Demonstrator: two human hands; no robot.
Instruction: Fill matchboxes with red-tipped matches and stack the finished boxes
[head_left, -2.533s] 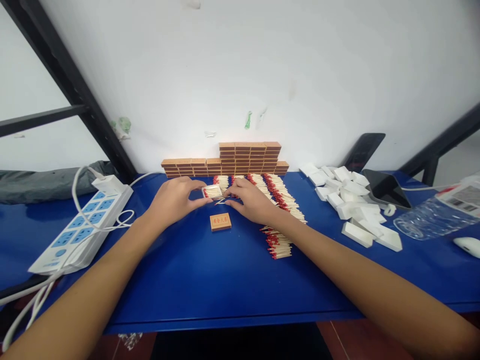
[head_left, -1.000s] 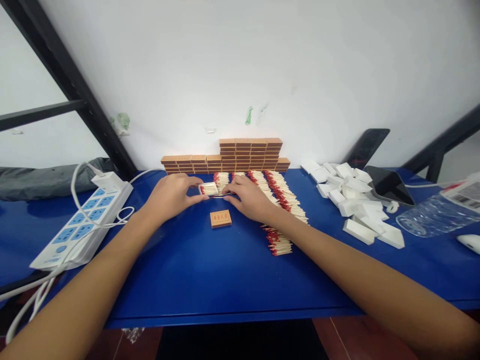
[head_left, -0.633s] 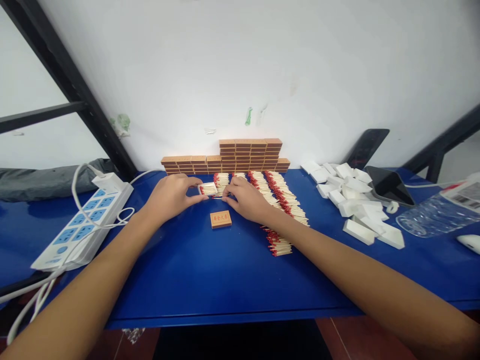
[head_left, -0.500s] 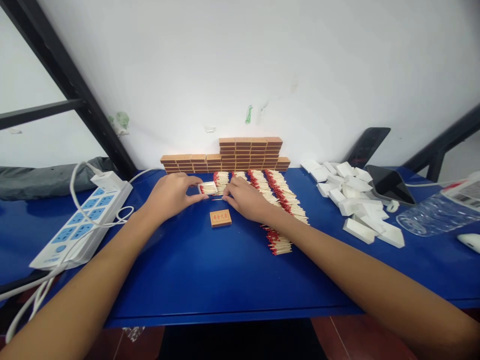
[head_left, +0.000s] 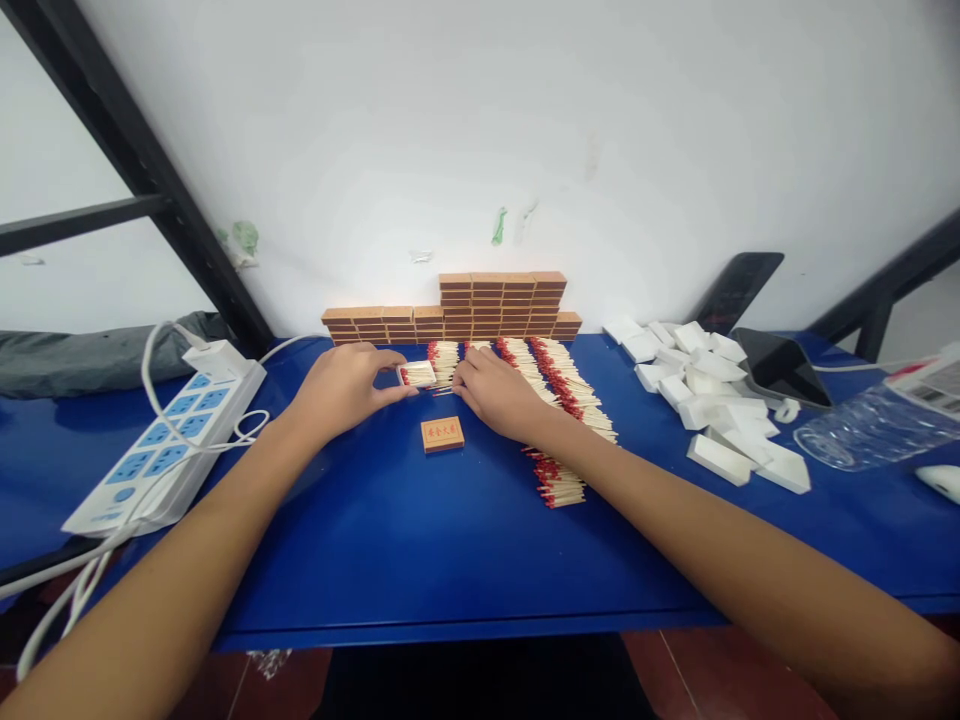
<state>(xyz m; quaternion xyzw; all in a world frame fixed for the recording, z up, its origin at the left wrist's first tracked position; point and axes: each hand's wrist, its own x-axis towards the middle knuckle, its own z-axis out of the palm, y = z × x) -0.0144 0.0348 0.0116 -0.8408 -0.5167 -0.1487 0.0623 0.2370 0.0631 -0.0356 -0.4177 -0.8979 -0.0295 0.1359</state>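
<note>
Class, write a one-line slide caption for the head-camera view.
The left hand holds a white matchbox tray of red-tipped matches, the right hand close by, before stacked matchboxes.

Lit softly, brightest on the far wall [head_left: 360, 150] — glinting faintly off the blue tabletop [head_left: 435, 540], darkest below its near edge. Stretched toward left and right — slightly soft in fine detail.
</note>
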